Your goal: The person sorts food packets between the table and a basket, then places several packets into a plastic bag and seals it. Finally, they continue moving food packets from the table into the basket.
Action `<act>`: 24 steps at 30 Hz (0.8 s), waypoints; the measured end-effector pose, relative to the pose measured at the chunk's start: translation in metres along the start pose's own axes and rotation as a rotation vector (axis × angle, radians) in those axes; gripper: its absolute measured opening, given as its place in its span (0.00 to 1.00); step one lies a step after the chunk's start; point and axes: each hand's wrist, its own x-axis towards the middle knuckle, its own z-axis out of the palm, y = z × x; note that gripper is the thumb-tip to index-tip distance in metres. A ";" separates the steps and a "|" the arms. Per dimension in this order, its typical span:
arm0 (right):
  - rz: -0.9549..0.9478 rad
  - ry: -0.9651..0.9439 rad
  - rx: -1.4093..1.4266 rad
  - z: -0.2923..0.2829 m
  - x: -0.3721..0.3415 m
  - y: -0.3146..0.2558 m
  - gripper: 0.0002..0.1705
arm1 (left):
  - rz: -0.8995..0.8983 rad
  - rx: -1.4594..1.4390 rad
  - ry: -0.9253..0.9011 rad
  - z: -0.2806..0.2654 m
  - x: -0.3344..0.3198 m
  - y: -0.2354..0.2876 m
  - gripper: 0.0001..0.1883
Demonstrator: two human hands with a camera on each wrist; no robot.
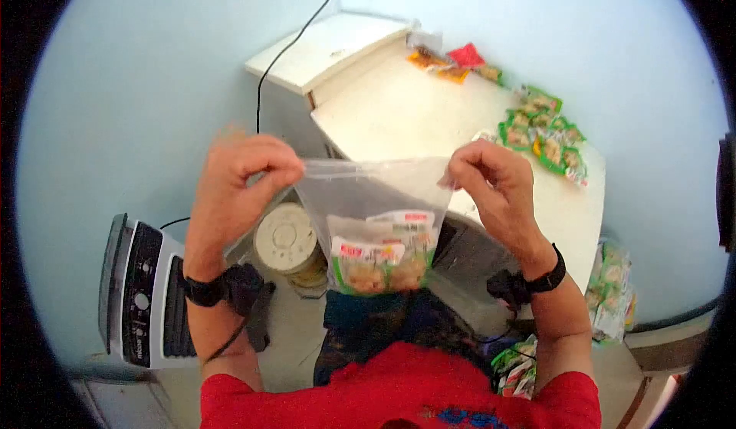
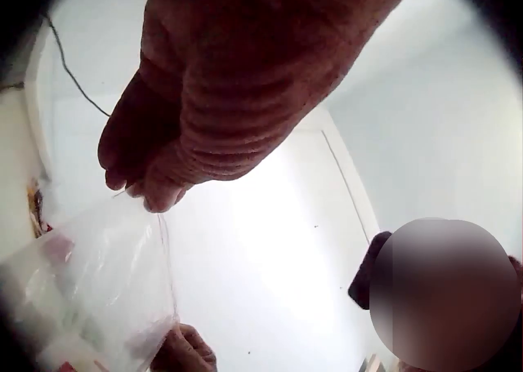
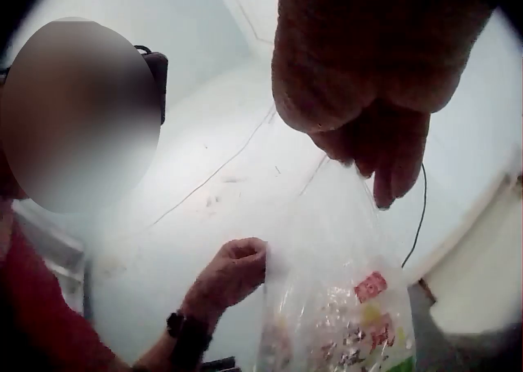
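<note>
A clear plastic bag point(image 1: 360, 187) hangs stretched between my two hands. My left hand point(image 1: 244, 180) pinches its top left corner between thumb and fingers, and my right hand point(image 1: 498, 187) pinches the top right corner. In the bottom of the bag sit printed food packets point(image 1: 376, 264) with green edges and red-and-white labels. The left wrist view shows the left hand point(image 2: 212, 102) holding the bag's edge point(image 2: 106, 258). From below, the right wrist view shows the right hand point(image 3: 368, 119) above the bag point(image 3: 327, 266), with the packets showing through the film.
A white table point(image 1: 383, 118) curves along the wall, with green packets point(image 1: 540, 126) and orange and red packets point(image 1: 452, 61) on it. A round tub point(image 1: 287, 241) stands below the left hand, beside a grey-and-black appliance point(image 1: 149, 299). More packets point(image 1: 613, 291) lie at the right.
</note>
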 end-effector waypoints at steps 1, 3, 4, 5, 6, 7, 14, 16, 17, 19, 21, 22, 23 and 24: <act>0.090 -0.020 0.106 0.007 -0.015 0.004 0.06 | -0.087 -0.096 -0.003 0.005 -0.015 -0.003 0.04; 0.201 -0.063 0.254 0.022 -0.040 0.020 0.07 | -0.323 -0.315 0.006 0.019 -0.049 -0.021 0.06; 0.235 -0.082 0.249 0.031 -0.049 0.031 0.07 | -0.380 -0.326 0.006 0.028 -0.062 -0.029 0.07; 0.267 -0.100 0.242 0.039 -0.059 0.042 0.07 | -0.433 -0.337 0.006 0.036 -0.072 -0.034 0.08; 0.294 -0.117 0.232 0.046 -0.064 0.049 0.07 | -0.481 -0.349 0.009 0.043 -0.081 -0.040 0.09; 0.314 -0.100 0.239 0.053 -0.068 0.053 0.07 | -0.471 -0.297 0.019 0.046 -0.088 -0.043 0.12; 0.305 -0.069 0.291 0.063 -0.061 0.048 0.07 | -0.488 -0.135 0.046 0.040 -0.094 -0.036 0.11; 0.285 -0.076 0.279 0.064 -0.064 0.049 0.07 | -0.448 -0.035 -0.016 0.037 -0.089 -0.026 0.13; 0.277 -0.080 0.272 0.064 -0.065 0.049 0.07 | -0.370 0.036 -0.008 0.038 -0.086 -0.022 0.14; 0.273 -0.078 0.297 0.064 -0.064 0.047 0.06 | -0.217 0.175 0.007 0.042 -0.079 -0.015 0.17; 0.275 -0.084 0.293 0.064 -0.065 0.044 0.06 | -0.170 0.208 0.014 0.049 -0.072 -0.001 0.20; 0.273 -0.089 0.276 0.063 -0.064 0.042 0.06 | -0.145 0.225 0.017 0.054 -0.070 0.005 0.21; 0.271 -0.094 0.257 0.062 -0.064 0.042 0.06 | -0.110 0.234 0.001 0.060 -0.068 0.007 0.21; 0.250 -0.092 0.256 0.062 -0.064 0.041 0.06 | -0.074 0.241 -0.017 0.068 -0.066 0.010 0.21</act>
